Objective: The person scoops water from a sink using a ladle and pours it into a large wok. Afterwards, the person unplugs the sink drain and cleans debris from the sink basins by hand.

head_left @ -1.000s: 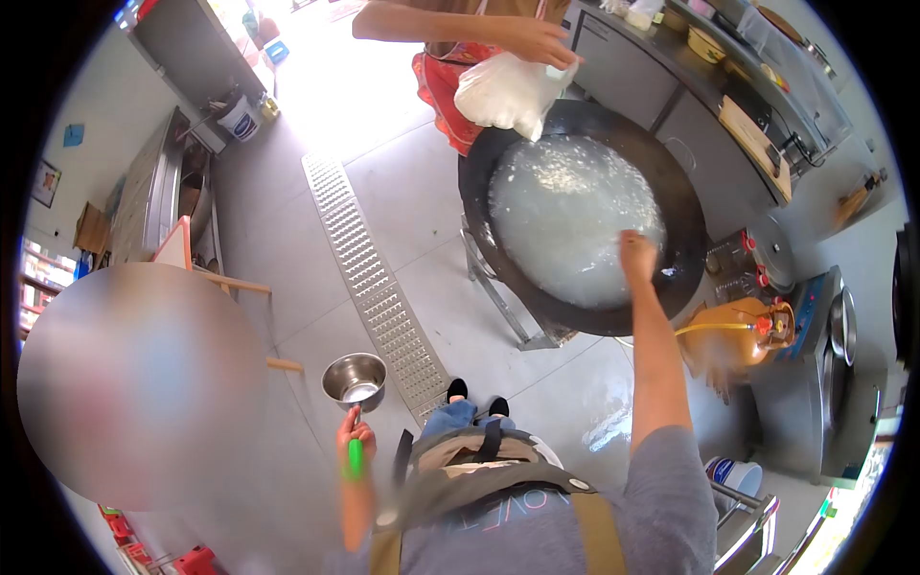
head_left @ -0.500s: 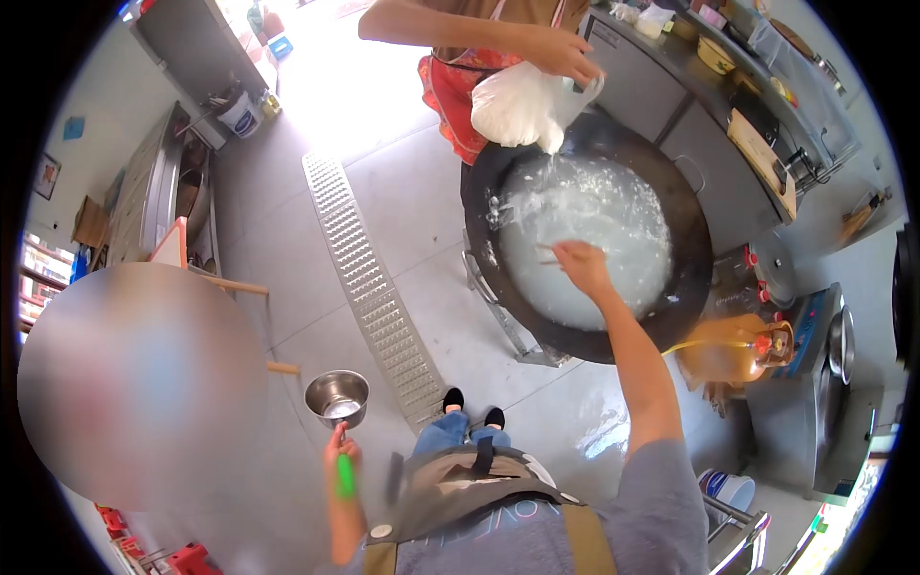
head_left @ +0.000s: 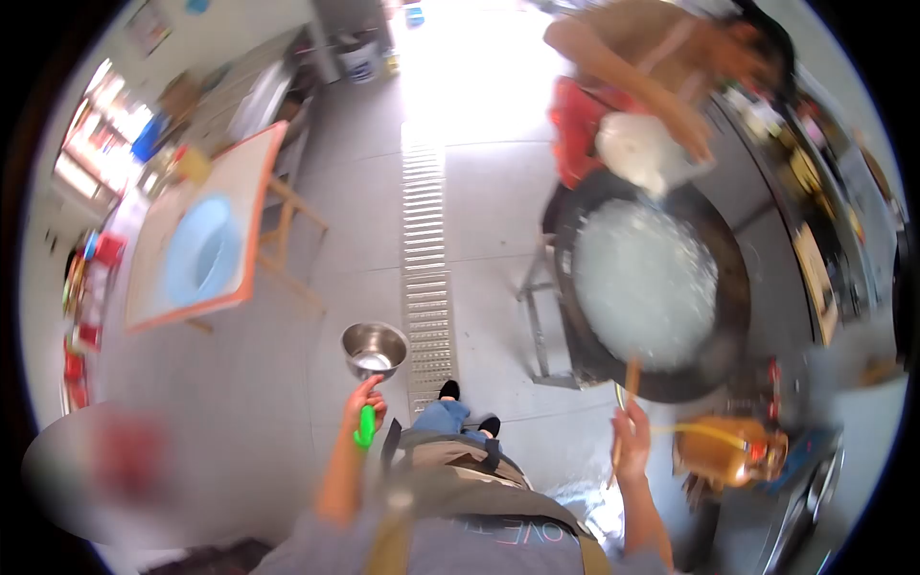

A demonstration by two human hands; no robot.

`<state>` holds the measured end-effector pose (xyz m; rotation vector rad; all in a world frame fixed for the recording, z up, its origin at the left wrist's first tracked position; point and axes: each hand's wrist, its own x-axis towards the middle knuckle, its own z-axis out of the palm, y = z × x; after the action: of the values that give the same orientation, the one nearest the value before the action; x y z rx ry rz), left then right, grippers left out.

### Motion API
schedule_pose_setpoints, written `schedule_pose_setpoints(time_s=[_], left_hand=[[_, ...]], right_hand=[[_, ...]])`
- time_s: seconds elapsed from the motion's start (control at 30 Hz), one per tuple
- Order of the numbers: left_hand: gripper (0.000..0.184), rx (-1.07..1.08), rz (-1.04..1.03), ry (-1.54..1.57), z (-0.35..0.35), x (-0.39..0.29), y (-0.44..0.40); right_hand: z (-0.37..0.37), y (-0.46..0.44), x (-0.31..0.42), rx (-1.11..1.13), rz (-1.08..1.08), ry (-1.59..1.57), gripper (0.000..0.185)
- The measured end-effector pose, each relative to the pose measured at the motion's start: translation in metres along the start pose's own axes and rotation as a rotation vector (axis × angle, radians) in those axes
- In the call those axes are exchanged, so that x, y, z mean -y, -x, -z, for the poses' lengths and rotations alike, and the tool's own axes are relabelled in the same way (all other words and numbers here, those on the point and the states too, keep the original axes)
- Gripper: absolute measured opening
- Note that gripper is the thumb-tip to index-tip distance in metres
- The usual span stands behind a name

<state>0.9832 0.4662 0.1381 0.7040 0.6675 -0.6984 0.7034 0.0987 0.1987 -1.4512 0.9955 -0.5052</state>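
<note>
My left hand [head_left: 364, 406], with a green band at the wrist, holds the handle of a small steel pot [head_left: 375, 349] above the floor. In my right hand [head_left: 631, 443] is a thin wooden stick [head_left: 619, 450], perhaps chopsticks, slanting up to the near rim of a large black wok [head_left: 730, 356]. Cloudy whitish liquid with pale flecks [head_left: 644, 286] fills the wok. Across it, a co-worker's hand [head_left: 692, 134] grips a white bag [head_left: 636, 149], its lower corner hanging over the liquid.
The wok rests on a metal stand [head_left: 539, 326]. An orange gas cylinder [head_left: 714, 452] stands at right. A light blue basin [head_left: 203, 251] sits on an orange-edged table [head_left: 257, 213] at left. A metal drain grate [head_left: 425, 230] runs along the floor; counters line the right.
My right hand has drawn back from over the liquid to the near side of the wok. The view has turned left, showing the table and basin. The co-worker leans farther over the wok.
</note>
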Motion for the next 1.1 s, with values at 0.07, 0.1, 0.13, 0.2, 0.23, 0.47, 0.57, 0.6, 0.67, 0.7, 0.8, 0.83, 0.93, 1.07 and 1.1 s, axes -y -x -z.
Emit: schedule_pose_setpoints(time_s=[0.07, 0.1, 0.13, 0.2, 0.23, 0.47, 0.57, 0.6, 0.67, 0.7, 0.8, 0.83, 0.93, 1.07, 1.1], left_hand=[[0.017, -0.017, -0.056, -0.256, -0.016, -0.008, 0.023], [0.016, -0.026, -0.085, -0.231, -0.016, -0.010, 0.027], [0.016, -0.076, -0.152, -0.347, -0.033, -0.015, 0.043], [0.016, -0.043, -0.083, -0.187, -0.013, -0.026, 0.032], [0.017, -0.066, -0.032, -0.169, -0.008, -0.037, 0.027], [0.020, 0.054, 0.104, 0.070, 0.083, -0.098, -0.003], [0.019, 0.077, 0.142, 0.171, 0.115, -0.140, -0.010], [0.018, 0.118, 0.155, 0.156, 0.133, -0.151, -0.021], [0.017, 0.074, 0.204, 0.115, 0.139, -0.190, -0.023], [0.016, 0.049, 0.232, 0.091, 0.142, -0.204, -0.022], [0.016, 0.036, 0.237, 0.088, 0.166, -0.240, -0.029], [0.016, 0.039, 0.239, 0.085, 0.173, -0.249, -0.031], [0.016, 0.024, 0.235, 0.085, 0.182, -0.273, -0.037], [0.015, -0.009, 0.240, 0.071, 0.187, -0.285, -0.048], [0.015, -0.008, 0.248, 0.061, 0.187, -0.289, -0.053]], right_hand=[[-0.011, -0.003, 0.003, -0.035, 0.326, -0.140, 0.028], [-0.017, -0.009, 0.004, -0.055, 0.438, -0.080, 0.025], [-0.034, -0.008, 0.033, -0.104, 0.714, 0.302, 0.024], [-0.080, 0.001, 0.064, -0.154, 0.877, 0.427, 0.023], [-0.106, 0.003, 0.069, -0.140, 0.729, 0.194, 0.024], [-0.350, -0.014, 0.095, 0.423, -0.180, -0.796, 0.018], [-0.475, 0.011, 0.114, 0.551, -0.243, -0.783, 0.017], [-0.518, 0.017, 0.121, 0.589, -0.323, -0.775, 0.017], [-0.600, 0.021, 0.129, 0.663, -0.473, -0.783, 0.017], [-0.637, 0.023, 0.132, 0.705, -0.540, -0.814, 0.018], [-0.724, 0.025, 0.145, 0.695, -0.592, -0.924, 0.019], [-0.748, 0.019, 0.145, 0.658, -0.589, -0.951, 0.019], [-0.804, 0.007, 0.148, 0.579, -0.544, -0.961, 0.019], [-0.874, 0.021, 0.146, 0.649, -0.538, -0.848, 0.015], [-0.894, 0.023, 0.137, 0.679, -0.538, -0.829, 0.013]])
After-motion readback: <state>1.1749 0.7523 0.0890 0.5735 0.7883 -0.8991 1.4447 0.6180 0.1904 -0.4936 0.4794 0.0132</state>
